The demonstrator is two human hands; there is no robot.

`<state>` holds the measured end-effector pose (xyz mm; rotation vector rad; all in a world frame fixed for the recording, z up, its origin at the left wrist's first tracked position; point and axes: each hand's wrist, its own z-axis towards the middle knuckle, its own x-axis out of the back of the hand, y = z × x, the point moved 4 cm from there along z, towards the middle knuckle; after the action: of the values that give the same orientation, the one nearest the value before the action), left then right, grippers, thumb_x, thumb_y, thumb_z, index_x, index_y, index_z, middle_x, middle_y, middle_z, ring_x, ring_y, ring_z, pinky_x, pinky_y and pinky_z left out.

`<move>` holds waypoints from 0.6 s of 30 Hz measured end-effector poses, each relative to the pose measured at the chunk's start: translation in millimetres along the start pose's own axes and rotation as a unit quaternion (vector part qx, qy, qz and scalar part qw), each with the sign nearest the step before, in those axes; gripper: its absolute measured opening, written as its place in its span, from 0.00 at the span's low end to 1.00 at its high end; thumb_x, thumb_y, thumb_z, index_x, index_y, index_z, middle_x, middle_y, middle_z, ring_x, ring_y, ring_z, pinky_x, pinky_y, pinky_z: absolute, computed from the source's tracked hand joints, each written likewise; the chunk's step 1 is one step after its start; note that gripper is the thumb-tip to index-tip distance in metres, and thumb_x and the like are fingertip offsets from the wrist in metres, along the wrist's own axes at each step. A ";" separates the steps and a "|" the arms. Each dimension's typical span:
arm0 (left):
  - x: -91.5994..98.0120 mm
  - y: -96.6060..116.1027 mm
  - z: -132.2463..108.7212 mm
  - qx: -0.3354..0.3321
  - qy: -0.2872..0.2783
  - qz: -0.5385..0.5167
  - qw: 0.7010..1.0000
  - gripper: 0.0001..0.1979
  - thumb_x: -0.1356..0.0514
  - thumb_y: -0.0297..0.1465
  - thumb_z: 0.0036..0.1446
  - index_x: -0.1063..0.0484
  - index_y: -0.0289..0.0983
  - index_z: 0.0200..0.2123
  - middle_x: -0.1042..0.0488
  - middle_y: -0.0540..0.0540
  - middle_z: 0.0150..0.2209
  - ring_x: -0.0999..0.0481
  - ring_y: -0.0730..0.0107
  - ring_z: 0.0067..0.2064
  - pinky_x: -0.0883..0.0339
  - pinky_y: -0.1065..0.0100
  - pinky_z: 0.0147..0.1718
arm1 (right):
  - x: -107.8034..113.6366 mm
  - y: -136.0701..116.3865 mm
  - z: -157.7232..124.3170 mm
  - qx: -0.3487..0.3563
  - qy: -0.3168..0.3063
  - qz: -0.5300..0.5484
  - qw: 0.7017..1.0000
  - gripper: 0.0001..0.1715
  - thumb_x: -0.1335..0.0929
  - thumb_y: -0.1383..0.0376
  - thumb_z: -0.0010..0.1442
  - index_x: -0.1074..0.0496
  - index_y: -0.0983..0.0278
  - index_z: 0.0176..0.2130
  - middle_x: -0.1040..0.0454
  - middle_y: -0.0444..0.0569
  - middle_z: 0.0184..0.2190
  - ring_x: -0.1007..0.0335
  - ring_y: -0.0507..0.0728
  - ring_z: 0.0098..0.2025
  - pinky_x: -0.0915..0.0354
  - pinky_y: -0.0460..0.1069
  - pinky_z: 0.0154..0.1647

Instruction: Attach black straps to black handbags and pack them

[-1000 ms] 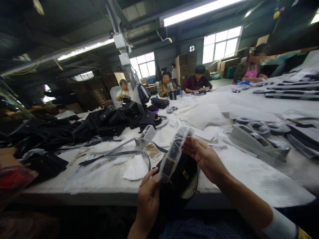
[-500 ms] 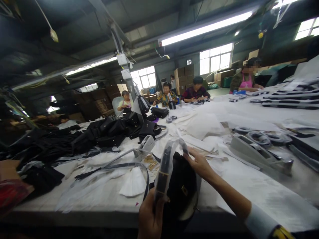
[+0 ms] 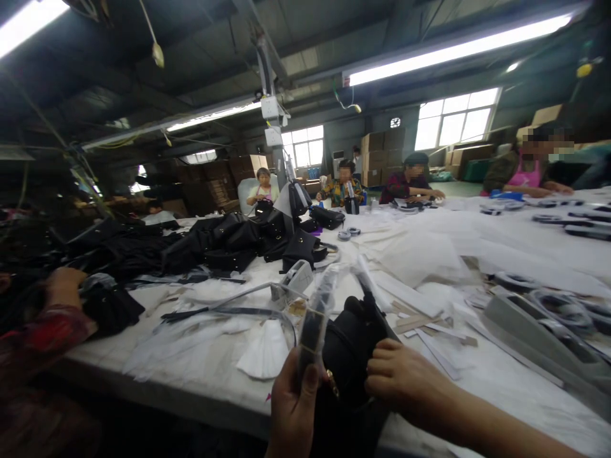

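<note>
Head view: black bag is showing just R of L grip, contents hidden. L hand is clamping plastic-wrapped strap, which is standing above thumb. R hand is touching bag's R side, fingers curled; can't tell if gripping.

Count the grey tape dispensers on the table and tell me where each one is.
2. One tape dispenser is near the middle, beyond the left hand; another tape dispenser is right of the right hand. Others may be hidden behind black bags.
</note>
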<state>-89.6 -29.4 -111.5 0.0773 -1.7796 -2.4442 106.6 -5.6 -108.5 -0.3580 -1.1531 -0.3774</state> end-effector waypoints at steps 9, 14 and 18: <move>57.0 -18.2 31.5 0.033 0.146 0.039 0.988 0.17 0.38 0.45 0.57 0.22 0.43 0.46 0.25 0.42 0.55 0.28 0.52 0.58 0.31 0.60 0.55 | 135.0 118.8 100.3 -0.088 -0.044 0.093 0.991 0.18 0.37 0.60 0.66 0.24 0.67 0.32 0.26 0.47 0.30 0.30 0.52 0.33 0.36 0.45 0.36; 62.4 -43.6 56.1 0.018 0.109 0.062 0.992 0.13 0.38 0.42 0.58 0.19 0.41 0.38 0.20 0.43 0.47 0.23 0.57 0.53 0.29 0.64 0.53 | 185.6 239.9 177.2 -0.204 0.125 -0.081 0.968 0.30 0.40 0.52 0.61 0.21 0.73 0.40 0.20 0.48 0.41 0.26 0.58 0.50 0.38 0.47 0.52; 62.8 -54.0 79.1 -0.028 0.071 0.135 0.988 0.10 0.40 0.37 0.61 0.20 0.42 0.41 0.21 0.44 0.47 0.24 0.60 0.53 0.28 0.65 0.51 | 204.3 291.6 222.8 -0.249 0.285 -0.068 0.923 0.20 0.36 0.59 0.63 0.24 0.66 0.50 0.36 0.48 0.64 0.52 0.70 0.67 0.49 0.58 0.64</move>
<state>-164.1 54.0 -136.7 0.0053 -1.5495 -2.2347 134.6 332.7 138.8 -0.5669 -0.4950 -0.8434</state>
